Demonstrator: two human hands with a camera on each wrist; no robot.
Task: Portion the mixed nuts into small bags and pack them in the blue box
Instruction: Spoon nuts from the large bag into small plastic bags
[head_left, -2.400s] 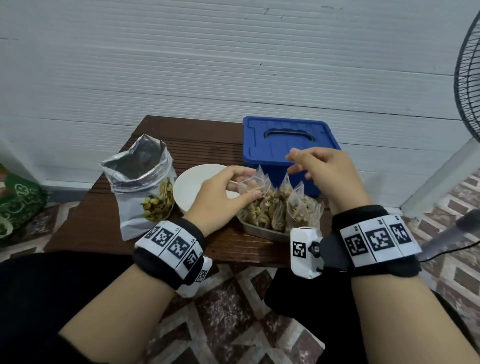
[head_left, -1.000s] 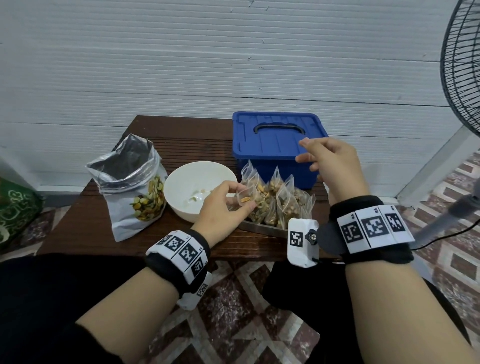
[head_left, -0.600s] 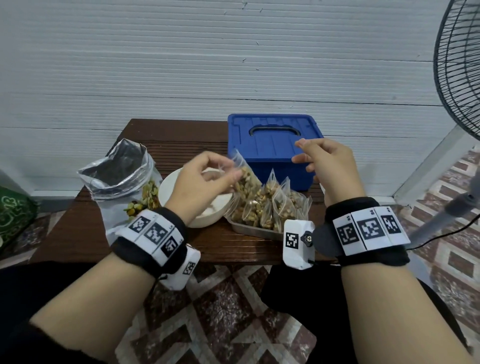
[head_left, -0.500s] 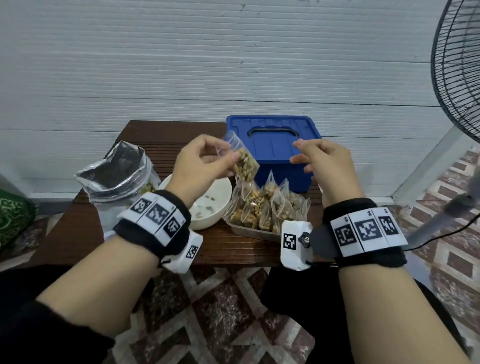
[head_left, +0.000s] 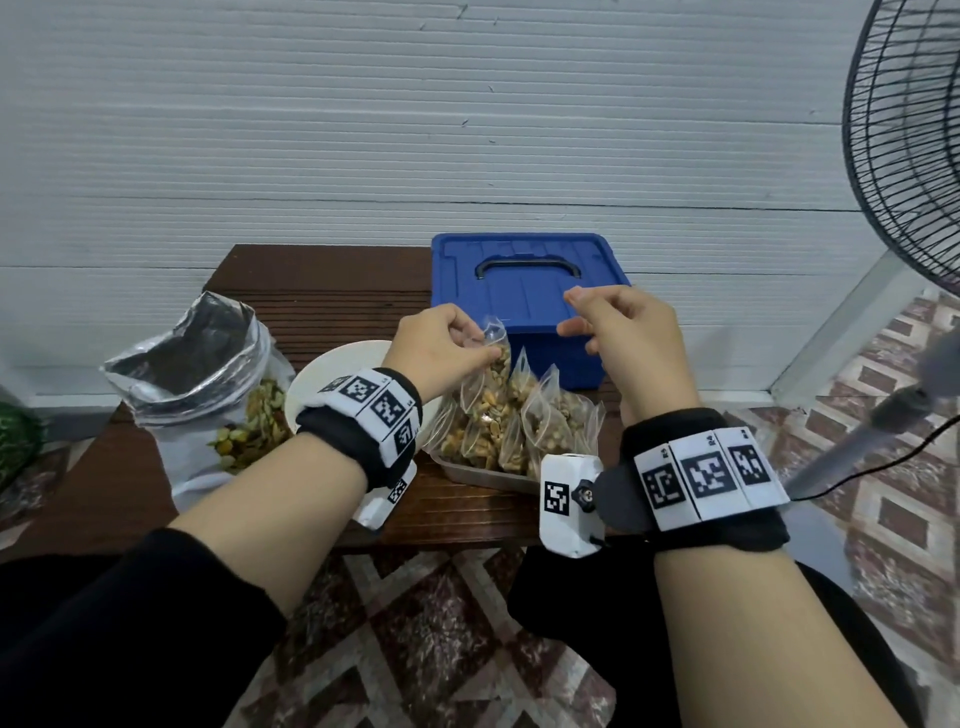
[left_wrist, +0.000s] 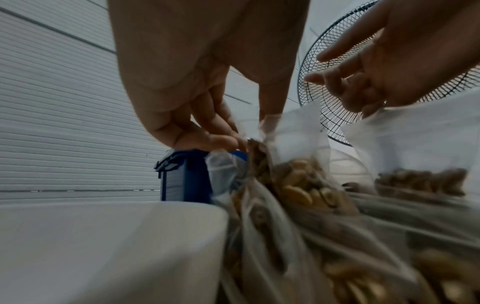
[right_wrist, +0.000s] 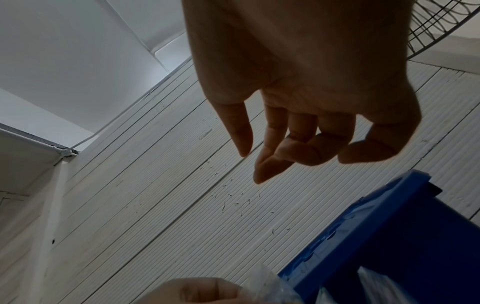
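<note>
left hand (head_left: 441, 345) pinches the top of a filled small bag (head_left: 491, 376) hanging upright over the tray (head_left: 485, 475), while the empty, loosely curled right hand (head_left: 621, 338) hovers nearer the closed blue box (head_left: 524, 280) just behind.

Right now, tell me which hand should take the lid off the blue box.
Right. The right hand holds nothing and hovers at the box lid, near its handle. The left hand is busy pinching a bag of nuts.
</note>
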